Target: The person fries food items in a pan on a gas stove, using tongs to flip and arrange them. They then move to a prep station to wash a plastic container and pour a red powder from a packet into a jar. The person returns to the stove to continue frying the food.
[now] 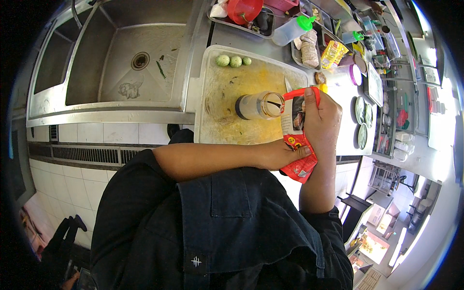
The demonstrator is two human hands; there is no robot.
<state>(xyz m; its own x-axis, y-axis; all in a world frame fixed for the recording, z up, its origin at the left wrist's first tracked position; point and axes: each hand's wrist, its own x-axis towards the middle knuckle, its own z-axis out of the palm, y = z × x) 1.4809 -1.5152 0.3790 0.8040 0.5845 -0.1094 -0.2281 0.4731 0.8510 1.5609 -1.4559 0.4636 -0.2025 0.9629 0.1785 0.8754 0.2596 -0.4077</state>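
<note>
Both my hands grip a red foil pouch (pixel 294 117) with a dark printed panel. My right hand (pixel 323 118) closes round its side, thumb lying along the front. Lower down, my left hand (pixel 286 154) pinches the pouch's other end. The pouch's corner is at the mouth of a clear jar (pixel 261 105), where a dark streak shows just inside the rim. Dark liquid sits at the jar's bottom. The jar stands on a stained, yellowish cutting board (pixel 217 92). Partly behind the pouch, a knife blade (pixel 288 84) lies at the board's edge.
Three small green round vegetables (pixel 235 61) rest at the board's far left. A steel sink (pixel 130 48) is to the left. Behind are a green-capped squeeze bottle (pixel 292 30), a red bowl (pixel 245 9) and a yellow packet (pixel 334 54). Round tins (pixel 362 118) stand on the right.
</note>
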